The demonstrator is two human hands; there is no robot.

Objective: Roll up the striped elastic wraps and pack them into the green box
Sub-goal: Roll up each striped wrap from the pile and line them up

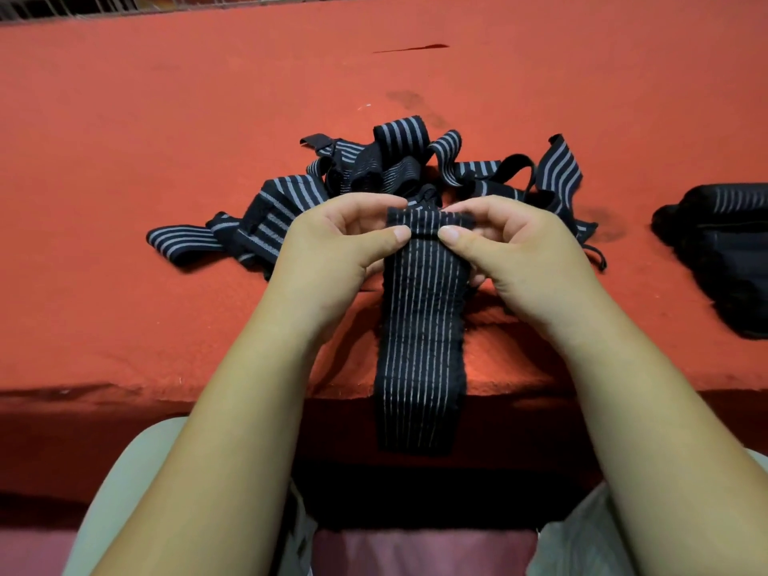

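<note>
At 12 o'clock from the hands, just behind them, lies a pile (374,176) of loose wraps, tangled and looping over each other. One strip trails out flat toward 9 o'clock and another stands up toward 2 o'clock. The fingers hide the near edge of this pile. Well apart at 3 o'clock sits a dark bundle (723,251), blurred and cut by the picture's edge. Pale stripes show on its top, but what it is cannot be told. The wrap (419,347) in work is black with many thin pale stripes running along its length, its fabric finely crinkled. It is at the centre, held at its top end, where the cloth is turned over into a short fold. From there it runs straight down toward 6 o'clock, over the front edge of the table (166,118), and its square lower end hangs in the dark gap below. The left hand (332,239) and the right hand (515,243) both grip that folded top end. Each presses a thumb on the striped face, with fingers curled behind it, and the two thumb tips are near each other without touching. The table is covered in a red-orange felt-like cloth with a few faint dark smudges and a thin dark streak (411,48) at 12 o'clock far back. A metal grille (62,6) edges the far side at 11 o'clock. Pale-clothed knees (124,492) show at the bottom.
</note>
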